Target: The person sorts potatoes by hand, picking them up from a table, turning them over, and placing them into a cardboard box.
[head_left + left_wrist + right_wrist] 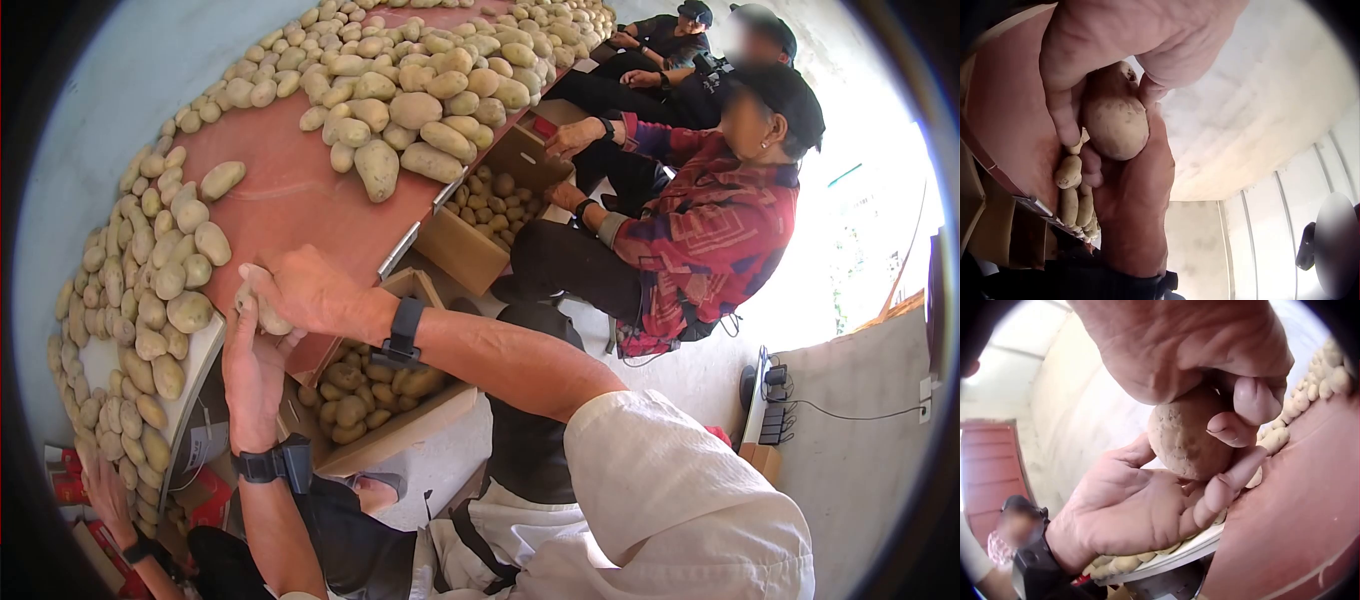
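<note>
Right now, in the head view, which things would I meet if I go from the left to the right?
Potato heap at the table's left edge → held potato → near cardboard box → person in a red patterned shirt → black chargers on the floor.

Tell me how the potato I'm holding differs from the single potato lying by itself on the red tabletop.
The held potato is gripped between the left hand and the right hand; the lone potato lies untouched on the red tabletop. The held potato is largely covered by fingers; the lone potato shows whole. Both have pale tan skin.
</note>
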Demonstrator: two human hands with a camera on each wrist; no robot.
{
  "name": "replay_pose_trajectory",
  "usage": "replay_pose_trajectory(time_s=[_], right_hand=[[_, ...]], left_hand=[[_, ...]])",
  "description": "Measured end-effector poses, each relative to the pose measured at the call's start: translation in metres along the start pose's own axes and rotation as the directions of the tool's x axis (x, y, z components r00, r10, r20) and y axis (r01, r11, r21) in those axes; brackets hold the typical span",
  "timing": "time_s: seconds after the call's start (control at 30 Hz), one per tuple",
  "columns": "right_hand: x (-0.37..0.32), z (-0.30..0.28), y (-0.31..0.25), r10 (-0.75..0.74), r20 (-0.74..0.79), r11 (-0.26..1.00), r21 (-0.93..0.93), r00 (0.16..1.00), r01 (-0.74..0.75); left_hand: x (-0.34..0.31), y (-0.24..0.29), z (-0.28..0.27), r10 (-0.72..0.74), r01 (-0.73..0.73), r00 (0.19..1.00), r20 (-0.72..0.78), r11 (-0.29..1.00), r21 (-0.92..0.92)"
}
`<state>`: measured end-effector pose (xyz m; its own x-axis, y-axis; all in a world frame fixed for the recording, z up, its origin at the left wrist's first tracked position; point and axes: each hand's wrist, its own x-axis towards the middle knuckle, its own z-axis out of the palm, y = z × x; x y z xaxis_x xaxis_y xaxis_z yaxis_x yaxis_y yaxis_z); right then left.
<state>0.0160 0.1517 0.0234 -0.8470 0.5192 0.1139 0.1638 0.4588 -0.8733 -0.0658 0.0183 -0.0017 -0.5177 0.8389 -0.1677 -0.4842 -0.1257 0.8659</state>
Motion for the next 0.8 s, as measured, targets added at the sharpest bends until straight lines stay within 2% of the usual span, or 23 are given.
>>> replay_pose_trajectory(time_s=[0.07,0.27,0.33,0.4,0.47,0.53,0.6,0.7,0.77,0.8], right_hand=[[-0.001,0.003,-0.002,-0.089,-0.062,0.979,-0.192,0.994,0.075],[-0.001,-0.001,0.000,-0.204,-0.103,0.954,-0.245,0.974,0.174],[-0.001,-0.007,-0.003,-0.164,-0.075,0.958,-0.248,0.984,0.141],[-0.002,-0.009,-0.006,-0.123,-0.047,0.961,-0.253,0.991,0.108],[-0.003,-0.006,-0.007,-0.113,-0.018,0.992,-0.054,0.993,0.112],[-0.006,-0.001,-0.002,-0.137,-0.014,0.990,-0.044,0.990,0.136],[-0.006,-0.002,0.000,-0.163,-0.011,0.986,-0.039,0.987,0.162],[-0.003,-0.013,-0.003,-0.079,0.029,0.997,0.029,0.996,0.078],[-0.006,-0.025,-0.007,-0.003,0.108,0.961,0.274,0.994,-0.027],[-0.006,-0.028,-0.005,0.006,0.097,0.966,0.258,0.995,-0.031]], left_hand=[[0.002,-0.002,-0.002,0.012,-0.014,0.999,-0.035,0.998,-0.059],[0.007,-0.004,-0.015,0.047,-0.042,0.998,0.053,0.994,-0.097],[0.006,-0.004,-0.013,0.051,-0.053,0.998,-0.022,0.996,-0.074],[0.012,-0.006,-0.024,0.063,-0.065,0.998,-0.030,0.995,-0.069],[0.016,-0.010,-0.030,0.075,-0.078,0.996,-0.042,0.995,-0.063],[0.017,-0.006,-0.025,0.116,-0.126,0.983,-0.141,0.990,-0.067],[0.019,-0.006,-0.025,0.113,-0.122,0.980,-0.163,0.991,-0.051],[0.017,-0.004,-0.018,0.111,-0.118,0.976,-0.190,0.993,-0.026],[0.015,-0.002,-0.008,0.115,-0.117,0.971,-0.210,0.993,0.002],[0.018,-0.006,-0.018,0.126,-0.125,0.977,-0.174,0.992,0.015]])
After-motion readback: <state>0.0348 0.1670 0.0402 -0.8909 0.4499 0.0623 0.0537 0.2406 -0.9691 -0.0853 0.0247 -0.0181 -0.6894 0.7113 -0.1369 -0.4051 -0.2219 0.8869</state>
